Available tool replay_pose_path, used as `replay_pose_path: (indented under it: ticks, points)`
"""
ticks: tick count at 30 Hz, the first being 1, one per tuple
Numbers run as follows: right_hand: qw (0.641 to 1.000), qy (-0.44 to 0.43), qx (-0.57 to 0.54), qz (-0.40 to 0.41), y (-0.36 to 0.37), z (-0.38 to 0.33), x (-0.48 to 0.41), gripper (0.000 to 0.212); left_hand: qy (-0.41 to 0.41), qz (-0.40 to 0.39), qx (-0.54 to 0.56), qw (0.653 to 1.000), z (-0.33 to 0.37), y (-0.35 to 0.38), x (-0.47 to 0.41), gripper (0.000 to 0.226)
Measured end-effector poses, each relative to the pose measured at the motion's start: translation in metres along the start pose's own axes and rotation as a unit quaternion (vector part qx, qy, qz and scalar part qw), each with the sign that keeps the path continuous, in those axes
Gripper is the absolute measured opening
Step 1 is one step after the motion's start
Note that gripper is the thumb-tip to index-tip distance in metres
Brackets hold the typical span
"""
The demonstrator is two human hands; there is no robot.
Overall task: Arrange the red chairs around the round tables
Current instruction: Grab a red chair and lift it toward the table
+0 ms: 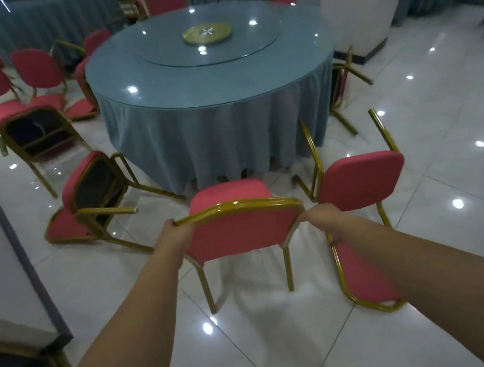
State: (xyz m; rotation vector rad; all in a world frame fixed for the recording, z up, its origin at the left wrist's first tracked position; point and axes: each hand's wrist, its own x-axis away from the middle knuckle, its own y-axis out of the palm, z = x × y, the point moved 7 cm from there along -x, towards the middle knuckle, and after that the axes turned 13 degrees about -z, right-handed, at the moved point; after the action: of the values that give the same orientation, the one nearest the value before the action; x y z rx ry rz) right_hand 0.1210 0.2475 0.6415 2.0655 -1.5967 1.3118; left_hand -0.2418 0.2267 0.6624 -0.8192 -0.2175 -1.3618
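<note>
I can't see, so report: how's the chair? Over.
Left hand and right hand gripping upright chair backrest. Facing round table. Tipped chair close on right.

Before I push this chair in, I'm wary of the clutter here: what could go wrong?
The held chair, gripped by left hand and right hand, sits beside a toppled chair; frames could snag or pinch fingers. A fallen chair juts its legs out on the left. The tablecloth might catch the front legs.
</note>
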Motion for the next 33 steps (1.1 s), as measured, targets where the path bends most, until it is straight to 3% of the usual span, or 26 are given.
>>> replay_pose_path:
  ticks: [4, 7, 10, 14, 19, 23, 27, 30, 33]
  points:
    - [0.996, -0.055, 0.044, 0.062, -0.020, 0.017, 0.012, 0.067, 0.023, 0.019, -0.138, 0.990, 0.046, 0.044, 0.004, 0.069]
    - [0.991, -0.065, 0.071, 0.089, -0.044, 0.044, 0.023, 0.070, -0.018, 0.025, -0.172, 0.985, 0.061, 0.094, 0.011, 0.094]
    - [0.988, -0.038, 0.104, 0.108, -0.082, 0.080, 0.034, 0.072, -0.010, 0.053, -0.185, 0.981, 0.066, 0.144, 0.020, 0.103]
    - [0.990, -0.004, 0.041, 0.136, -0.139, 0.142, 0.044, 0.064, 0.077, -0.019, -0.263, 0.962, 0.070, 0.231, 0.033, 0.093]
    - [0.991, 0.027, -0.012, 0.127, -0.199, 0.211, 0.033, 0.075, 0.142, -0.111, -0.339, 0.923, 0.086, 0.343, 0.053, 0.093]
    - [0.989, 0.000, 0.045, 0.139, -0.252, 0.247, 0.009, 0.073, 0.139, -0.103, -0.329, 0.928, 0.109, 0.413, 0.048, 0.094]
    - [0.981, -0.006, 0.154, 0.117, -0.309, 0.295, -0.005, 0.080, 0.089, -0.083, -0.317, 0.940, 0.108, 0.484, 0.049, 0.096]
    - [0.962, 0.045, 0.252, 0.099, -0.361, 0.342, -0.005, 0.079, 0.012, -0.085, -0.359, 0.929, 0.087, 0.532, 0.061, 0.096]
    - [0.948, 0.086, 0.283, 0.119, -0.424, 0.378, -0.012, 0.075, -0.031, -0.069, -0.353, 0.932, 0.078, 0.566, 0.071, 0.097]
